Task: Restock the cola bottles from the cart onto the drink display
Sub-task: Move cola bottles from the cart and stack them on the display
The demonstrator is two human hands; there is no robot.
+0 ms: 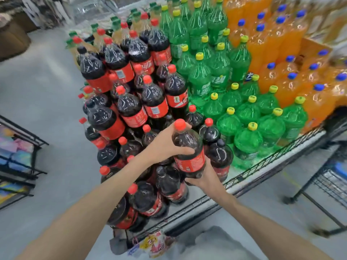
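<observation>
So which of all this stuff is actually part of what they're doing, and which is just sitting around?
Part of the job:
- cola bottle held in both hands
- left hand at its shoulder
- right hand under its base
- stacked cola bottles

Just there:
- green bottles
- orange bottles
- black rack

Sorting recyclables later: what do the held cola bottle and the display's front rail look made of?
Cola bottle: seemingly clear glossy plastic, glints over dark liquid, red cap, red wrap label. Front rail: looks like black-coated metal wire, thin bars in a grid.
</observation>
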